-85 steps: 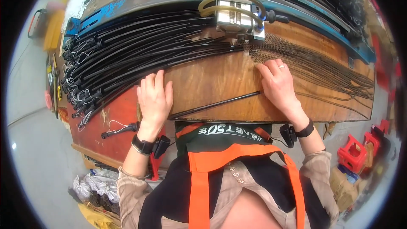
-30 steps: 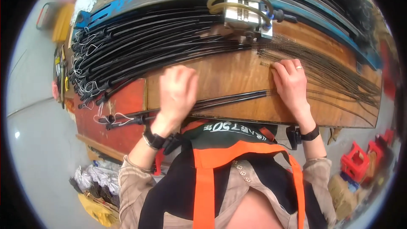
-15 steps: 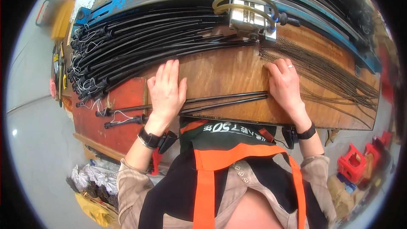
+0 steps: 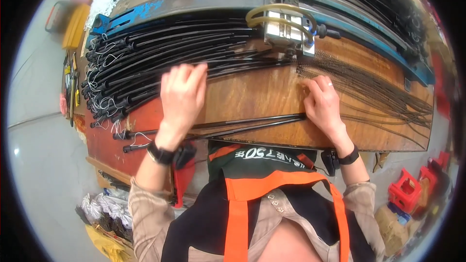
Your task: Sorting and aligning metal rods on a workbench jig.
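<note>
Along the near edge of the worktop [image 4: 247, 99], two loose black rods [image 4: 257, 120] lie side by side, their right ends by the right hand [image 4: 324, 104], their left ends over a red surface [image 4: 145, 114]. The right hand is curled, fingertips drawn in, just beside the tips of the coiled springs [image 4: 369, 85]; whether it pinches one cannot be told. The left hand [image 4: 182, 94] is half bent, its fingers narrow together over the near side of the rod bundle [image 4: 170, 43]; any grip there is hidden.

The rods look slim, smooth and glossy, likely light, fairly stiff with some flex, and perhaps slippery; mid-shaft seems the steadiest hold, clear of the thin white cords [image 4: 141, 136], which look soft and apt to snag. The springs, fine, ribbed and dull brown, probably bend readily and tangle, so they are best taken singly near the tip. They fan toward the worktop's right edge. Beyond stand a squared metal block [image 4: 286, 26] with a looped, yellowish tube [image 4: 281, 6] and a scuffed blue rail [image 4: 412, 70].
</note>
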